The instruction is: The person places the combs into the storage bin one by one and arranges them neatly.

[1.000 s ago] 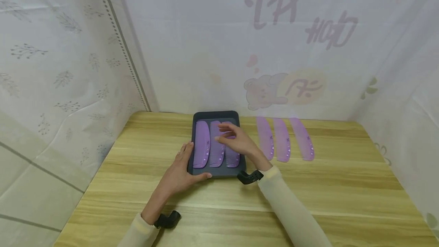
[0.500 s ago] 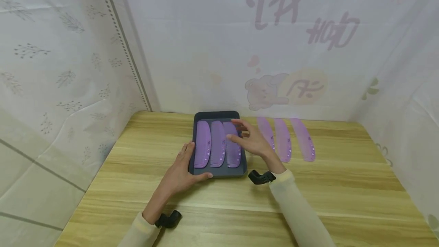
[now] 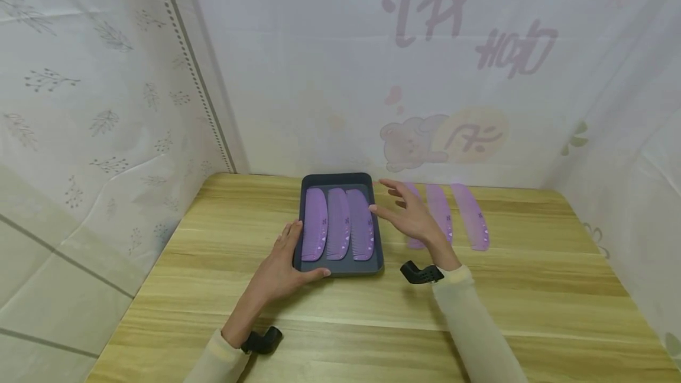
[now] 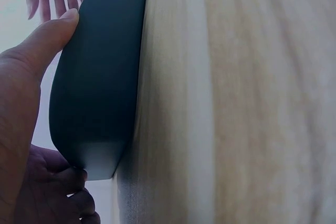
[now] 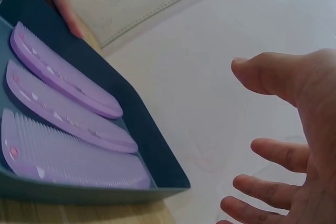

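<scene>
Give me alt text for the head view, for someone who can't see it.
Three purple combs lie side by side in a dark tray, its near left corner held by a person's left hand. The right hand, holding nothing, is near three more combs on the wooden table.

Just right of the left hand (image 3: 278,266) we saw lilac combs (image 3: 339,226) with white hearts (image 5: 41,172) in a slate-blue tray (image 3: 340,267); beneath the hand, streaked yellow-brown tabletop (image 3: 346,330); leftward, grey-sprigged white fabric (image 3: 106,99).

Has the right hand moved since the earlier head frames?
Yes, rightward: the right hand was over the tray, now mostly past its right edge.
</scene>
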The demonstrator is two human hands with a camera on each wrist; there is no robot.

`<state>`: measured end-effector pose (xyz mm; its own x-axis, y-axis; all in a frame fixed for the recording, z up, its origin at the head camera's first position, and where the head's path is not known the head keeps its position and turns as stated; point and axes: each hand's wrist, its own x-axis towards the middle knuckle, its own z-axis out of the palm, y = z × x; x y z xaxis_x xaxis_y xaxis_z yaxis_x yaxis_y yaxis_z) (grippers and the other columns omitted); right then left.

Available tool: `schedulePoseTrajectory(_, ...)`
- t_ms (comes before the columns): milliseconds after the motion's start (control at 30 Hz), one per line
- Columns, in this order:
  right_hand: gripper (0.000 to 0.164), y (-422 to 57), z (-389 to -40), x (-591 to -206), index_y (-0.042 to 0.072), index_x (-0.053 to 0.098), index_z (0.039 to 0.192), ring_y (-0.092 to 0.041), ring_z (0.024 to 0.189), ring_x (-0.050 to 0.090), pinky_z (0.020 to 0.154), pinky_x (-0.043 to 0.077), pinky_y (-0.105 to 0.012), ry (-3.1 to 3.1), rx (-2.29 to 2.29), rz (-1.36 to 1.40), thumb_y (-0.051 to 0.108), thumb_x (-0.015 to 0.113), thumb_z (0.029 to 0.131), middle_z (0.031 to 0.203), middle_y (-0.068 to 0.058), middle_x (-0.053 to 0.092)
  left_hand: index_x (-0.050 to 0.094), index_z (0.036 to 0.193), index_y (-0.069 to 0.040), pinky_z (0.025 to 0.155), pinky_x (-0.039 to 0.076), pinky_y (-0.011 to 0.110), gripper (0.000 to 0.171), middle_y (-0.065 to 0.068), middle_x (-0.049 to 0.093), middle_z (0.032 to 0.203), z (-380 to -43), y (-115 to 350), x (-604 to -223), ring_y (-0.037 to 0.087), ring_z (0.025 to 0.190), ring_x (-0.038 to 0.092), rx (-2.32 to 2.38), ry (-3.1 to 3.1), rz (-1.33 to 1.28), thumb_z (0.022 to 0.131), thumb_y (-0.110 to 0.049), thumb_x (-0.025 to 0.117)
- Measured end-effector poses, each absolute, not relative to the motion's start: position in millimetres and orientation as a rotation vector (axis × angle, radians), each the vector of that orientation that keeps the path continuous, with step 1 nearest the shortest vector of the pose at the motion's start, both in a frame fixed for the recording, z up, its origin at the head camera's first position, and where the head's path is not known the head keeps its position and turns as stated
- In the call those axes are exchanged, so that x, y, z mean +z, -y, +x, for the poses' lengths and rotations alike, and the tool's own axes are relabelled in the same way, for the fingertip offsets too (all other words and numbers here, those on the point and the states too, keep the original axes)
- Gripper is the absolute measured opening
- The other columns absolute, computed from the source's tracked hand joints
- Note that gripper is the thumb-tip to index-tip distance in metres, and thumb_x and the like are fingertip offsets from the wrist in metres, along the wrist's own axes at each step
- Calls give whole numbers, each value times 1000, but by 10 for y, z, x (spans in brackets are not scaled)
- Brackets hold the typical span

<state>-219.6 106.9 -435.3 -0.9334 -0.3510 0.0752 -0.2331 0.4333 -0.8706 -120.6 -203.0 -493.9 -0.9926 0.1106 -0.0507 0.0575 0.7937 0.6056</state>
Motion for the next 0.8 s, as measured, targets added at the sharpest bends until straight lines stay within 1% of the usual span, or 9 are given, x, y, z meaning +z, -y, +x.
schedulePoseTrajectory(100,76,-1137,-2200,-4348,27,38,158,-35,152,34,124,29,-57,-2576,-1509,-495,47,73,93,165,-9,34,7,167,-19,119,29,68,135,13,7,174,-1204,2036,-4947,46,158,14,964,-2898,136,69,-86,70)
schedulePoseTrajectory(400,81,-1339,-2229,-4286,23,35,160,-37,153,32,124,30,-56,-2651,-1499,-453,46,74,93,168,-10,31,8,167,-19,119,30,67,135,12,8,174,-1196,2038,-4930,45,158,14,964,-2904,136,68,-86,70)
schedulePoseTrajectory(667,83,-1547,-2304,-4279,21,29,162,-39,156,26,125,26,-59,-2683,-1477,-397,44,72,95,170,-11,24,6,167,-21,118,30,69,135,12,6,174,-1204,2040,-4937,46,158,14,955,-2893,126,68,-87,69)
schedulePoseTrajectory(800,84,-1647,-2325,-4293,21,27,163,-39,156,26,124,27,-59,-2721,-1444,-361,45,71,95,171,-12,23,7,167,-21,118,31,68,135,12,7,174,-1204,2033,-4924,46,157,15,960,-2898,130,68,-87,70)
